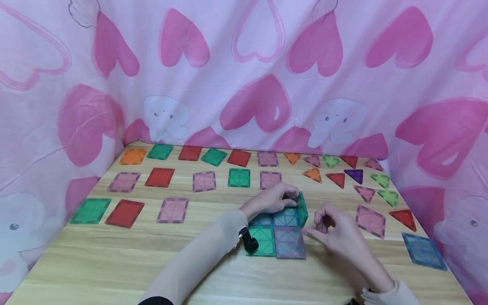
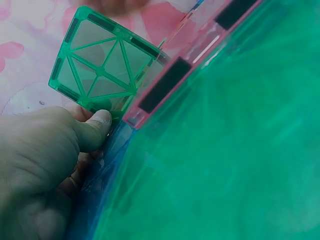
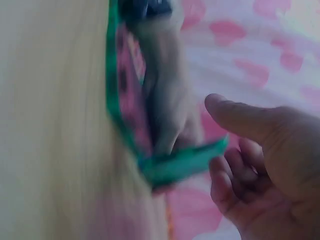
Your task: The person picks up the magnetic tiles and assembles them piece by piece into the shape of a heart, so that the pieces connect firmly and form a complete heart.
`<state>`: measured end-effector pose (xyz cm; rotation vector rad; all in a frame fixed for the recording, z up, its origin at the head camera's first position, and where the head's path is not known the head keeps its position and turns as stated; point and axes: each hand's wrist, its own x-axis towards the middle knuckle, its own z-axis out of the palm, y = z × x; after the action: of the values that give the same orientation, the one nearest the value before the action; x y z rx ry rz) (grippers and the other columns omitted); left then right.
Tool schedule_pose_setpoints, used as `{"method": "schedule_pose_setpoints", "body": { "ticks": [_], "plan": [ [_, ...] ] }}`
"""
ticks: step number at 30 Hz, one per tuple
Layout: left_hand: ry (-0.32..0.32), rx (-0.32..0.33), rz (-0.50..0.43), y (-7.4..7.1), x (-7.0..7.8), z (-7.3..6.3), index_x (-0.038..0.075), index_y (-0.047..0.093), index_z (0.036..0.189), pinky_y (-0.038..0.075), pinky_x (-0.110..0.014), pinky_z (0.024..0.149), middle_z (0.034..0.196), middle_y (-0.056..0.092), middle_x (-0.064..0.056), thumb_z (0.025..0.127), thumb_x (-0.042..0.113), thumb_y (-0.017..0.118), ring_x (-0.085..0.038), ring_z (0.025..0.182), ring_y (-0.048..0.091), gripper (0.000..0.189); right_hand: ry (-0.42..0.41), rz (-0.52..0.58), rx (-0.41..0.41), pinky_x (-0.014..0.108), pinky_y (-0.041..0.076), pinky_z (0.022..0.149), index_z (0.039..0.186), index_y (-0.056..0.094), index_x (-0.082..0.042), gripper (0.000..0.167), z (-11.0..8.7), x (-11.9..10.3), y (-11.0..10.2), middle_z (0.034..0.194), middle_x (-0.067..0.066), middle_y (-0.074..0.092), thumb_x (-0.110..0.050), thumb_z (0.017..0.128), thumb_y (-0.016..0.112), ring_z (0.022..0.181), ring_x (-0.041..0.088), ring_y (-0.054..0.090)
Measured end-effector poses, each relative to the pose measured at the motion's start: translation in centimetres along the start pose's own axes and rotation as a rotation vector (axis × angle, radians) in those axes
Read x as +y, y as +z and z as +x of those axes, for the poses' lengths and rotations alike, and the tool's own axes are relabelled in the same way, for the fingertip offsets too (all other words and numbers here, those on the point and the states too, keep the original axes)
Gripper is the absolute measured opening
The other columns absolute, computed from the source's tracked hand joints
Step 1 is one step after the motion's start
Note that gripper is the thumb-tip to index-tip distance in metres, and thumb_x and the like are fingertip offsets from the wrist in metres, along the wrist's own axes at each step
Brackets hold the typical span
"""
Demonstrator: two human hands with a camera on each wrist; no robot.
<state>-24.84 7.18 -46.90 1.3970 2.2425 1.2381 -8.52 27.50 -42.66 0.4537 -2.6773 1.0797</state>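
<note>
At the near side, a wide stretch of the wood-grained surface is seen before a two-by-two patch, where a green square tile and a purple-framed square tile are set edge to edge. Just behind them, blue square tiles are partly covered by the left arm and hand. At the patch's right edge an upright green tile is stood, and a narrow gap is left between it and the right hand. More surface is left between that hand and the loose blue tile by the right edge.

The right thumb is extended and the other fingers are loosely bent, with nothing gripped; whether the patch is touched cannot be told. The upright green tile is pinched low by the left hand, which is bent over the blue squares.

The tiles are translucent, their frames ribbed and dark-striped. Farther off, pink, red and green squares are laid in spaced rows, triangular tiles to their right. The far edge is bounded by heart-printed cloth.
</note>
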Motion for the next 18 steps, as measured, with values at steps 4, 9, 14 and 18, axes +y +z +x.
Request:
{"method": "schedule_pose_setpoints", "body": {
  "ticks": [4,9,14,18],
  "plan": [
    [-0.012,0.005,-0.001,0.2,-0.2,0.1,0.012,0.061,0.093,0.042,-0.021,0.077,0.084,0.063,0.006,0.110,0.010,0.070,-0.008,0.077,0.048,0.019,-0.086,-0.026,-0.203,0.031,0.065,0.082,0.119,0.075,-0.019,0.044,-1.4,-2.0,0.7,0.115,-0.009,0.073,-0.026,0.084,0.100,0.099,0.009,0.069],
    [-0.031,0.005,0.005,0.2,-0.3,0.0,0.015,0.066,0.097,0.047,-0.021,0.080,0.095,0.073,0.007,0.110,0.012,0.070,-0.008,0.082,0.055,0.014,-0.015,-0.202,-0.433,0.051,0.054,0.116,0.159,0.058,-0.015,0.077,-1.7,-3.2,2.3,0.161,0.003,0.056,-0.046,0.095,0.089,0.144,0.022,0.053],
    [-0.049,0.001,0.000,0.2,-0.4,-0.2,0.015,0.068,0.101,0.049,-0.022,0.083,0.098,0.074,0.006,0.110,0.012,0.070,-0.009,0.085,0.059,0.010,-0.116,-0.332,-0.489,0.052,0.053,0.116,0.162,0.051,-0.001,0.076,-0.7,-4.0,2.9,0.159,0.015,0.054,-0.026,0.099,0.088,0.146,0.030,0.053],
    [-0.053,-0.005,-0.009,0.4,-0.3,0.0,0.015,0.070,0.103,0.051,-0.021,0.084,0.099,0.075,0.007,0.110,0.012,0.070,-0.006,0.088,0.063,0.008,-0.170,-0.423,-0.516,0.049,0.056,0.110,0.159,0.054,0.003,0.079,0.2,-4.6,2.9,0.151,0.016,0.053,-0.022,0.092,0.089,0.137,0.028,0.053]
  ]
}}
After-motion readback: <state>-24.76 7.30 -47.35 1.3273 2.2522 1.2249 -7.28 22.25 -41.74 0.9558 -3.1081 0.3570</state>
